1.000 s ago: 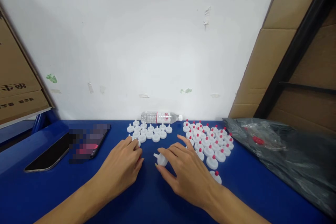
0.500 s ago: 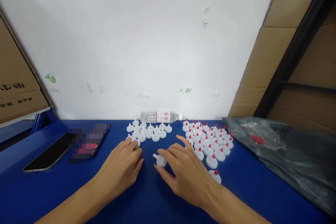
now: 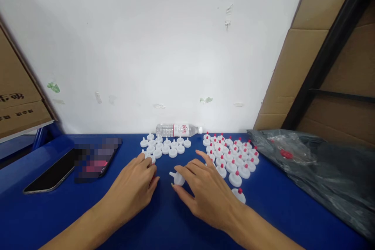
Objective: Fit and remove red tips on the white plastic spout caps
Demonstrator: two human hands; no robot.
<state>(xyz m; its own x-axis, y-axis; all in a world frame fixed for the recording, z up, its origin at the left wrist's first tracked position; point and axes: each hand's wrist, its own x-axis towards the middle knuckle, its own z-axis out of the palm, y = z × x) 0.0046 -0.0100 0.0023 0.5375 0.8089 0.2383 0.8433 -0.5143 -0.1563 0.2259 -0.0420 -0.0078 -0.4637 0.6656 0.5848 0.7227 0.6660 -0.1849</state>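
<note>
My right hand (image 3: 202, 187) grips a white plastic nozzle cap (image 3: 178, 179) between thumb and fingers, its spout tilted to the left. To its left, my left hand (image 3: 136, 181) is closed in a pinch. A trace of red shows between its thumb and forefinger, seemingly a small red cap mostly hidden by the fingers. Several white nozzle caps with bare spouts (image 3: 165, 149) stand upright beyond my left hand, the nearest partly covered by its fingers. On the right stand several white nozzle caps with red tips (image 3: 235, 179), one of them (image 3: 239, 195) close to my right wrist.
A clear plastic bottle (image 3: 183, 129) lies along the white wall. Two phones (image 3: 49, 172) lie at the left of the blue table (image 3: 164, 222). Dark plastic sheeting (image 3: 328, 175) covers the right side, with a clear bag of red pieces (image 3: 288, 153) on it. Cardboard stands at both sides.
The view has shifted slightly. Both hands keep nearly the same pose, and the nozzle cap stays in my right hand.
</note>
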